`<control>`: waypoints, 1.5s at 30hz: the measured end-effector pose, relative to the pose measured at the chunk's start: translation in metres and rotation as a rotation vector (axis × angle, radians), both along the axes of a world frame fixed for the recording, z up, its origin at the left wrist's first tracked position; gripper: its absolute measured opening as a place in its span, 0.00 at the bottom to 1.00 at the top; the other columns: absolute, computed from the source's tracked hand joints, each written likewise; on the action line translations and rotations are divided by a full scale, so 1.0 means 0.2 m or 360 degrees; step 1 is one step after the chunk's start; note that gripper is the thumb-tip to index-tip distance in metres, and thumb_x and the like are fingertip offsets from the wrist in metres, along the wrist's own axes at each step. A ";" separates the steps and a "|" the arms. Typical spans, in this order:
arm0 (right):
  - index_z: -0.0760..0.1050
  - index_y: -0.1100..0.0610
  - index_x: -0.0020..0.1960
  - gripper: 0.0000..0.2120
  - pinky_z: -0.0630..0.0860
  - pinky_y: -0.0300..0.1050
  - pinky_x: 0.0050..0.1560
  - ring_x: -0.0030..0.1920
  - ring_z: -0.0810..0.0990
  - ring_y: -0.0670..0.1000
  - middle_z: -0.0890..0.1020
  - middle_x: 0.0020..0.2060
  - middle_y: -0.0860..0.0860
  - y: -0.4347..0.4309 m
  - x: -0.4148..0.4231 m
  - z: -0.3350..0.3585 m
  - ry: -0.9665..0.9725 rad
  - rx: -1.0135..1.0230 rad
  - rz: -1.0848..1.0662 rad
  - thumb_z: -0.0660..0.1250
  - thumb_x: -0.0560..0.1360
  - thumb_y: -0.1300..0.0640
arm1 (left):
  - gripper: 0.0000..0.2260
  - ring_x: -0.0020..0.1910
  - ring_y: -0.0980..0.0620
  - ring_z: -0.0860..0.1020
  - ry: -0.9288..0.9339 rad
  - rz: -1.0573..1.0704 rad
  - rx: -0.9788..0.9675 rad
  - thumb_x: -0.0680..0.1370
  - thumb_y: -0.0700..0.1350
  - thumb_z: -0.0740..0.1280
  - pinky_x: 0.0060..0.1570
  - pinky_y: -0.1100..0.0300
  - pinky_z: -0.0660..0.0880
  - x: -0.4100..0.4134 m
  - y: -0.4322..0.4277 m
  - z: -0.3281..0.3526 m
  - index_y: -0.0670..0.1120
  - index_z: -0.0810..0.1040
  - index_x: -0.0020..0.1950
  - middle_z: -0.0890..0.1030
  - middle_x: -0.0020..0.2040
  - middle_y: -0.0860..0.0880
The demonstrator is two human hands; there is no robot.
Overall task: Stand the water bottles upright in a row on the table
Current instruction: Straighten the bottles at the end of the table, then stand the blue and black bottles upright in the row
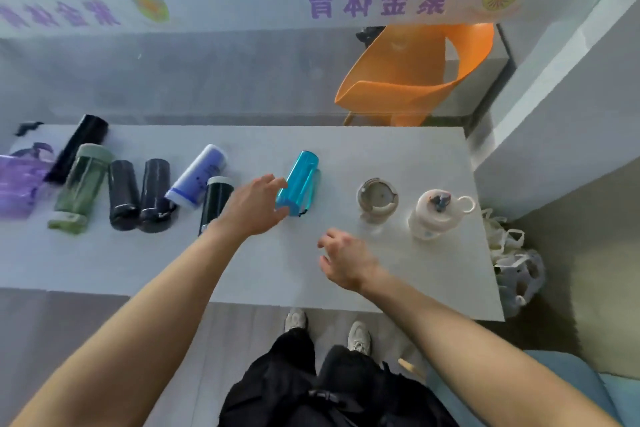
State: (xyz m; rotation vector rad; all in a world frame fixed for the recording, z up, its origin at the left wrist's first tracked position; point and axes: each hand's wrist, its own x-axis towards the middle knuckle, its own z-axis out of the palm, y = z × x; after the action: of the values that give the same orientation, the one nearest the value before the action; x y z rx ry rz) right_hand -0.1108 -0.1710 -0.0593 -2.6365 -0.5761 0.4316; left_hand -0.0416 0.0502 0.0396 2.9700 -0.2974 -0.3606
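Observation:
A clear blue bottle (300, 182) lies on its side near the middle of the white table (277, 270). My left hand (254, 206) is open, its fingers touching the blue bottle's near left end without closing round it. My right hand (341, 260) hovers over the table in front, fingers loosely curled and holding nothing. Two bottles stand upright at the right: a beige one (376, 200) and a white one with a loop handle (437, 215). To the left lie several bottles: lilac (199, 177), dark green with a white cap (215, 199), two black (140, 194), green (81, 185), a long black one (78, 147) and purple (19, 180).
An orange chair (415, 73) stands beyond the table's far edge. A white net bag (516, 267) hangs off the table's right end beside a grey wall (554, 114). My feet and black trousers show below the near edge.

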 end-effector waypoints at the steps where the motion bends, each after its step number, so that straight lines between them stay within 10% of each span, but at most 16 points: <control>1: 0.80 0.56 0.62 0.13 0.83 0.58 0.54 0.55 0.82 0.60 0.80 0.58 0.55 0.07 0.05 0.00 -0.0081 0.0000 0.0039 0.66 0.80 0.55 | 0.24 0.62 0.45 0.83 0.0013 0.0096 0.0024 0.81 0.58 0.73 0.60 0.46 0.83 -0.04 0.12 -0.02 0.53 0.77 0.75 0.81 0.69 0.50; 6: 0.73 0.59 0.76 0.30 0.75 0.66 0.68 0.73 0.73 0.66 0.76 0.71 0.62 0.39 0.38 -0.09 -0.0482 -0.0167 0.0238 0.69 0.73 0.64 | 0.17 0.55 0.41 0.83 0.0070 0.0413 0.0104 0.78 0.53 0.72 0.50 0.46 0.81 -0.22 0.60 -0.17 0.50 0.82 0.65 0.81 0.58 0.48; 11: 0.38 0.50 0.88 0.41 0.50 0.76 0.80 0.86 0.42 0.64 0.46 0.87 0.58 0.54 0.60 -0.19 -0.0376 -0.1108 0.0512 0.61 0.85 0.59 | 0.19 0.60 0.40 0.82 0.0232 0.0409 0.0103 0.82 0.55 0.68 0.53 0.47 0.80 -0.25 0.85 -0.29 0.50 0.77 0.70 0.80 0.62 0.47; 19: 0.73 0.60 0.72 0.37 0.68 0.65 0.73 0.61 0.79 0.65 0.80 0.61 0.60 0.59 0.65 -0.19 -0.0687 -0.0583 0.0314 0.79 0.68 0.49 | 0.34 0.67 0.43 0.75 0.0183 -0.0221 0.0159 0.75 0.36 0.70 0.56 0.47 0.79 -0.11 1.06 -0.40 0.51 0.71 0.80 0.74 0.68 0.48; 26: 0.64 0.55 0.79 0.49 0.77 0.49 0.60 0.63 0.78 0.55 0.78 0.68 0.54 0.57 0.33 0.05 -0.0554 0.0537 -0.1060 0.85 0.66 0.48 | 0.28 0.72 0.43 0.73 0.0004 -0.0910 0.0196 0.78 0.42 0.71 0.67 0.46 0.72 0.08 1.02 -0.47 0.53 0.74 0.78 0.74 0.73 0.47; 37: 0.62 0.58 0.81 0.48 0.79 0.55 0.65 0.68 0.79 0.59 0.77 0.72 0.57 0.58 0.22 -0.01 -0.0332 0.0355 -0.1572 0.82 0.70 0.44 | 0.24 0.79 0.40 0.66 -0.0075 -0.1521 0.0632 0.83 0.47 0.67 0.82 0.42 0.55 0.14 0.94 -0.64 0.58 0.70 0.79 0.71 0.77 0.46; 45: 0.61 0.60 0.82 0.47 0.80 0.56 0.63 0.66 0.81 0.61 0.76 0.71 0.59 0.49 0.04 -0.13 0.0021 0.0166 -0.1605 0.80 0.71 0.46 | 0.24 0.68 0.41 0.74 -0.0165 -0.1436 0.0375 0.78 0.45 0.70 0.69 0.45 0.69 0.20 0.93 -0.63 0.56 0.74 0.74 0.77 0.68 0.49</control>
State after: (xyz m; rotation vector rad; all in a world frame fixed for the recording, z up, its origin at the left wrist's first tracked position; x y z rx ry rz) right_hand -0.1019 -0.0736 -0.0852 -2.4268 0.7144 0.0874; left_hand -0.0022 0.2362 -0.0862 2.8720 -1.7113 -0.3316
